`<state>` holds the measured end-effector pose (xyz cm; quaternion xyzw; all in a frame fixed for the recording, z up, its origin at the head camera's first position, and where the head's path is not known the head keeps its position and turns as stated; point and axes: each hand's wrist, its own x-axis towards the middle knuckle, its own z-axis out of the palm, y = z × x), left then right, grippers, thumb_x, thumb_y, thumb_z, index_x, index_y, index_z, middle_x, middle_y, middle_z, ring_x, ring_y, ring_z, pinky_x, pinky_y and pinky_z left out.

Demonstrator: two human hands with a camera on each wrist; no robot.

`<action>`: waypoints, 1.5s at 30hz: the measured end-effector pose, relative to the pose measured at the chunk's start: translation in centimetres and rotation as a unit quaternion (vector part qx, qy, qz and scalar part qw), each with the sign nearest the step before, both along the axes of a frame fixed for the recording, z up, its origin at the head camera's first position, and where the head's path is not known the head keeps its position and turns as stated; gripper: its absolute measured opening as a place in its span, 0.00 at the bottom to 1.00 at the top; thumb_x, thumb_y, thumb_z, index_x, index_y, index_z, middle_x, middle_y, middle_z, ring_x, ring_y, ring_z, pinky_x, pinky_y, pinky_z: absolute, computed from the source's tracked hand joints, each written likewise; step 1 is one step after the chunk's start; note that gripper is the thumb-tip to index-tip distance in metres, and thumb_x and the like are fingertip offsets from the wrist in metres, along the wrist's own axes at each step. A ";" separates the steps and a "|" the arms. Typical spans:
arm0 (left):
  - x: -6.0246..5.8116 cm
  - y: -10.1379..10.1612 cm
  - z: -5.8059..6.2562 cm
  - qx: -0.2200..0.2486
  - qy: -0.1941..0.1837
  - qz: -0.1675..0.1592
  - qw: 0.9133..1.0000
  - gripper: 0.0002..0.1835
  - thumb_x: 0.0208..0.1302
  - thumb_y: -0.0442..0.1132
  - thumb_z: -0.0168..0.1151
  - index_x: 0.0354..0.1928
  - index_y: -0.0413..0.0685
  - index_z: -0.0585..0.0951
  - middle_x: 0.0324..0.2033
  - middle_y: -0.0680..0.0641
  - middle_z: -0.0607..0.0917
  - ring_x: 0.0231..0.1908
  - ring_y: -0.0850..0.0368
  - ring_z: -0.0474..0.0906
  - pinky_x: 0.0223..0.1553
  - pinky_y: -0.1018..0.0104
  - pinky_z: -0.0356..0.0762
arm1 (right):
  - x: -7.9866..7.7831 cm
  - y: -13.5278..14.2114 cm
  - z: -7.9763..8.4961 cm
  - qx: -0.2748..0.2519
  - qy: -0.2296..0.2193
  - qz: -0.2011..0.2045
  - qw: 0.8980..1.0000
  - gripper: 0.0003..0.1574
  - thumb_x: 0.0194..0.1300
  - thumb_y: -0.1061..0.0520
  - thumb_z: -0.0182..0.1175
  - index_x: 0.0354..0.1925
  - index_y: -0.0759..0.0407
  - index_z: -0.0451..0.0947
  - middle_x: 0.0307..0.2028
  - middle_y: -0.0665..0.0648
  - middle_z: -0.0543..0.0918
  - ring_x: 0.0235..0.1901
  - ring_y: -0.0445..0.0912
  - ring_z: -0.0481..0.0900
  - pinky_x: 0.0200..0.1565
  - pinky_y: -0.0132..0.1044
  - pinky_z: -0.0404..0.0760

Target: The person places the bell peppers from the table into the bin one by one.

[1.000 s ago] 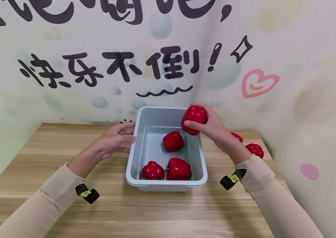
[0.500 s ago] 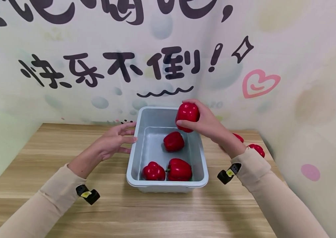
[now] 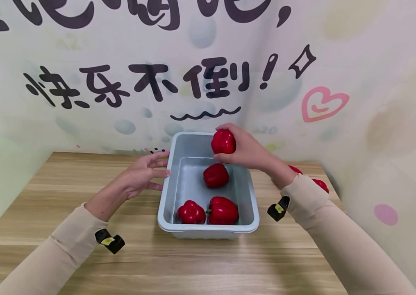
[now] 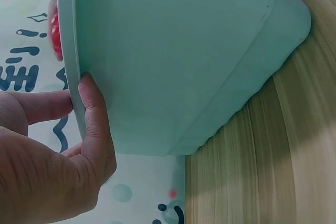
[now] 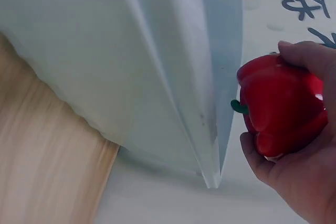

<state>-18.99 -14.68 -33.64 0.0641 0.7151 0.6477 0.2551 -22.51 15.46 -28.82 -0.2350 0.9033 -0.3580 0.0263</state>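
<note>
A pale blue-grey plastic bin (image 3: 189,228) stands on the table with several red bell peppers on its floor, among them a pepper (image 3: 216,175) lying near the middle. My left hand (image 3: 137,176) holds the bin's left rim, thumb and fingers on either side of it in the left wrist view. Above the bin's back right part, my right hand (image 3: 248,149) grips another red bell pepper (image 3: 223,141), thumb on one side and fingers on the other. In the right wrist view this pepper (image 5: 281,108) shows a green stem pointing toward the bin wall.
Right of the bin, more red peppers lie on the wooden table (image 3: 200,266), one (image 3: 320,185) near the right edge and another (image 3: 295,169) partly behind my right arm. A printed cloth backdrop (image 3: 119,123) rises directly behind the table.
My right hand has moved left, carrying its pepper from above the right rim to over the bin's inside, and the pepper has turned. My left hand stays on the rim.
</note>
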 end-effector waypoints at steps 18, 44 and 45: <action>-0.1 0.4 0.0 0.003 0.002 -0.004 1.000 0.37 0.65 0.32 0.57 0.73 0.51 0.54 0.67 0.36 0.62 0.58 0.37 0.70 0.46 0.47 0.80 | -0.1 -1.8 -0.6 0.120 0.118 -0.009 0.986 0.51 0.50 0.48 0.72 0.68 0.52 0.61 0.60 0.59 0.69 0.54 0.48 0.71 0.50 0.42 0.81; 0.1 0.0 -0.2 0.012 -0.007 0.004 1.000 0.37 0.66 0.31 0.55 0.74 0.51 0.52 0.68 0.36 0.61 0.61 0.34 0.67 0.47 0.47 0.80 | 1.4 1.6 -1.1 0.112 0.123 -0.031 0.986 0.38 0.58 0.44 0.65 0.64 0.52 0.68 0.58 0.56 0.72 0.53 0.48 0.73 0.54 0.46 0.78; 0.1 0.0 -0.2 0.015 -0.006 0.003 1.000 0.37 0.66 0.31 0.55 0.74 0.51 0.52 0.68 0.36 0.61 0.60 0.34 0.67 0.47 0.48 0.80 | 1.5 1.8 -1.2 0.111 0.124 -0.032 0.986 0.38 0.58 0.45 0.66 0.63 0.52 0.68 0.58 0.56 0.72 0.54 0.48 0.73 0.54 0.46 0.78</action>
